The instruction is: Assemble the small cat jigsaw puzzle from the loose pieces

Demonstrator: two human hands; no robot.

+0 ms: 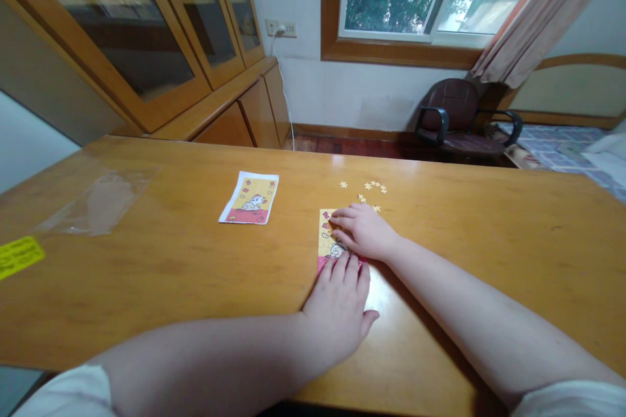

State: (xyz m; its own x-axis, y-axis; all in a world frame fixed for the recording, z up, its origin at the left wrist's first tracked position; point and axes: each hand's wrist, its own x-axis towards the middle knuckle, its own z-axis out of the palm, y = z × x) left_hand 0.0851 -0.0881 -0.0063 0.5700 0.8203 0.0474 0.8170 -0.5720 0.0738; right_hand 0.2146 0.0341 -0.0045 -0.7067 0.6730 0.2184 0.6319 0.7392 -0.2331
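A small yellow and red jigsaw puzzle [325,241] with a cartoon animal lies on the wooden table [171,260]. My left hand [340,309] lies flat with its fingers stretched out, fingertips on the puzzle's near red edge. My right hand [362,229] rests on top of the puzzle with the fingers curled down, pressing near its upper left corner; whether a piece is under them I cannot make out. Several loose puzzle pieces [374,187] lie just beyond my right hand. A printed picture card [249,198] showing the same cartoon lies to the left.
A clear plastic bag [100,202] and a yellow label [18,255] lie at the table's left. Glass-door wooden cabinets [161,32] stand beyond the table at left. A dark office chair [454,118] stands under the window, with a bed at far right.
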